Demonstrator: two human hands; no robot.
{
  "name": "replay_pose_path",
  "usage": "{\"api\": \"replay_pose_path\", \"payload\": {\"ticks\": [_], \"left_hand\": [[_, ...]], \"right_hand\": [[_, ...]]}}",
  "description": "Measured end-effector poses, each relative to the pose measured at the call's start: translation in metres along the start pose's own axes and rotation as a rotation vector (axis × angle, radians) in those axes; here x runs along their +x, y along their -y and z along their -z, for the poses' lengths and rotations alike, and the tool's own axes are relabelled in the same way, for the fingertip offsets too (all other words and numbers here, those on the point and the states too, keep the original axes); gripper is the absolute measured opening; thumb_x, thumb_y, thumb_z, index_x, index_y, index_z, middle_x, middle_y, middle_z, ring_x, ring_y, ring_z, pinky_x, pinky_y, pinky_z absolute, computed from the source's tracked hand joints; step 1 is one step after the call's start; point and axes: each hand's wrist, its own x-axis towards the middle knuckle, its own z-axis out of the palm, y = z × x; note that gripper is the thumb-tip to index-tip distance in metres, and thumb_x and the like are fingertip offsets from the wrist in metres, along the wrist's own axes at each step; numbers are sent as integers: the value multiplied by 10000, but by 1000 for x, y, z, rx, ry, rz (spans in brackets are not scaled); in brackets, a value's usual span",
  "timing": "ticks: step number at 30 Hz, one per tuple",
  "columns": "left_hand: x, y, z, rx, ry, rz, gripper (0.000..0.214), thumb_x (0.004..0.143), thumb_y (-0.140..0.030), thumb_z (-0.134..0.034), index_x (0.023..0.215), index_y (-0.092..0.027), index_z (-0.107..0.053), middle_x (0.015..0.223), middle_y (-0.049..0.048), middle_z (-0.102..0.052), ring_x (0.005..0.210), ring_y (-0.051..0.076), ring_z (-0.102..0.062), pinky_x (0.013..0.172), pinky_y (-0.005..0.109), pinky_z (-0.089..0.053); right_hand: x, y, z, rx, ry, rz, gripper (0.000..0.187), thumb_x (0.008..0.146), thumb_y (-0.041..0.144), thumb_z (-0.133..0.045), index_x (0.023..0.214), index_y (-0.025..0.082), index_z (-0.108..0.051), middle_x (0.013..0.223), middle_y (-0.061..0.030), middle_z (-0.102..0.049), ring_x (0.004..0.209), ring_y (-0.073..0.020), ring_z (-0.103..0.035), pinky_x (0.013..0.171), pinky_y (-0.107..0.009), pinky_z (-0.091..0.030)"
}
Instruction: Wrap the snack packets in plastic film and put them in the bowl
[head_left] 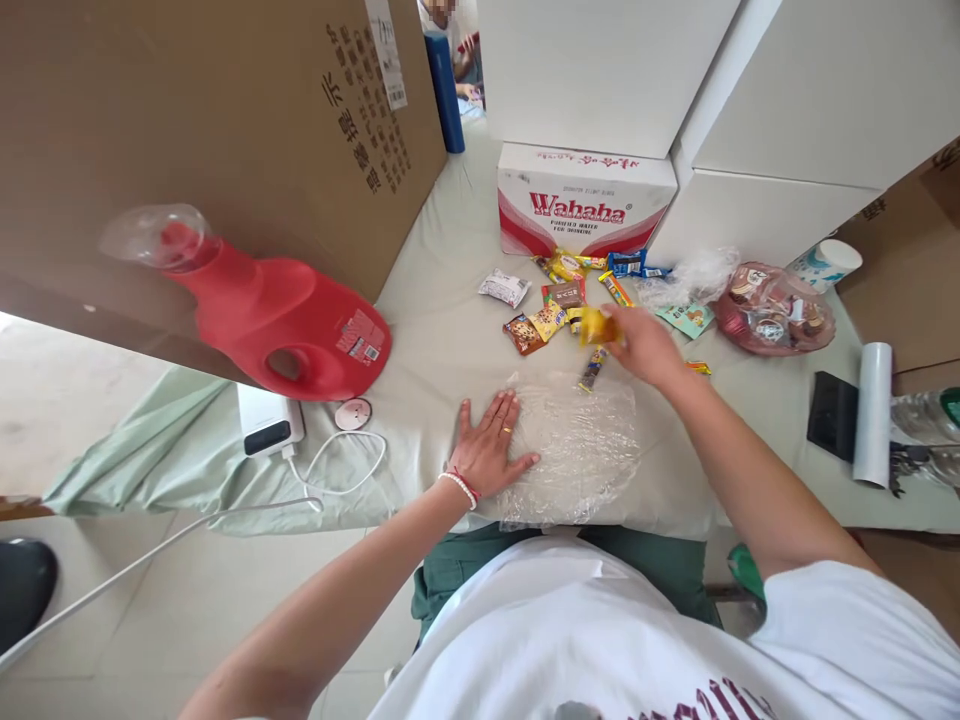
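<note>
My left hand (489,448) lies flat, fingers spread, on the left edge of a clear plastic bag (581,450) spread on the pale green cloth. My right hand (643,345) reaches forward beyond the bag and grips a yellow snack packet (598,326). Several small wrapped snacks (551,310) are scattered just past it. A long thin packet (592,370) lies under the right hand at the bag's far edge.
A red detergent jug (277,315) lies on its side at the left, near a white power bank (266,425) with a cable. A Wahaha box (581,200) and white boxes stand behind. A filled snack bag (772,310), paper cup (825,262) and white roll (874,410) sit right.
</note>
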Motion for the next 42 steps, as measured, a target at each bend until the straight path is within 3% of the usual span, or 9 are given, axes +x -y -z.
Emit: {"api": "replay_pose_path", "payload": {"ticks": [2, 5, 9, 13, 20, 26, 34, 39, 42], "left_hand": [[0, 0, 0, -10, 5, -5, 967, 981, -733, -397, 1687, -117, -156, 1743, 188, -192, 1624, 349, -212, 1256, 705, 132], [0, 0, 3, -10, 17, -8, 941, 982, -722, -407, 1686, -136, -189, 1742, 188, -202, 1621, 358, -218, 1257, 704, 127], [1, -2, 6, 2, 24, 0, 866, 1006, -654, -409, 1687, -158, -207, 1736, 190, -229, 1615, 375, -234, 1263, 714, 70], [1, -3, 6, 15, 22, 4, 828, 1009, -574, -436, 1683, -148, -216, 1736, 187, -233, 1613, 383, -240, 1260, 730, 35], [1, -2, 6, 23, 5, 14, 817, 1000, -561, -456, 1684, -174, -232, 1734, 179, -234, 1612, 356, -255, 1277, 695, 45], [2, -3, 7, -1, 16, 29, 725, 1052, -547, -358, 1683, -210, -240, 1735, 161, -242, 1609, 335, -271, 1269, 712, 37], [-5, 2, 8, -61, -90, 47, 697, 1040, -504, -423, 1663, -215, -305, 1739, 167, -243, 1612, 347, -263, 1282, 701, -44], [-21, 15, 14, -182, -114, -198, 593, 1000, -274, -458, 1593, -277, -452, 1584, 98, -555, 1533, 265, -439, 1334, 573, -117], [-25, 27, 17, -294, -16, -298, 675, 898, -151, -438, 1562, -260, -490, 1476, 69, -659, 1440, 224, -554, 1329, 520, -223]], "right_hand": [[-31, -10, 18, 123, -137, -145, 616, 911, 399, -707, 1467, 191, -541, 1201, -124, -703, 974, -275, -644, 874, -408, -520], [-75, 6, 27, 303, -73, -127, 613, 910, 518, -718, 1424, 218, -571, 1090, -80, -720, 803, -217, -623, 769, -370, -529], [-103, 58, -1, 349, 175, 113, 487, 973, 412, -654, 1417, 216, -616, 1154, -119, -706, 994, -259, -624, 911, -421, -533], [-112, 85, -33, 152, 308, 145, 590, 944, 363, -701, 1501, 213, -577, 1425, -169, -607, 1247, -349, -533, 1041, -543, -489], [-139, 93, -65, 58, 146, 246, 520, 1053, 321, -534, 1563, 224, -498, 1627, -120, -466, 1515, -319, -347, 1261, -609, -256], [-143, 104, -80, 69, 22, 63, 482, 1050, 201, -472, 1525, 187, -547, 1417, -171, -620, 1367, -303, -490, 1204, -557, -371], [-166, 101, -63, 184, 35, 103, 589, 1045, 348, -510, 1619, 272, -403, 1640, -168, -413, 1513, -358, -381, 1217, -662, -330], [-210, 85, -50, 309, 127, 266, 600, 955, 509, -676, 1492, 263, -564, 1408, -167, -624, 1333, -370, -550, 1121, -616, -477], [-223, 80, -56, 285, 175, 260, 456, 953, 363, -698, 1392, 249, -644, 1397, -154, -637, 1337, -351, -543, 1127, -602, -481]]}}
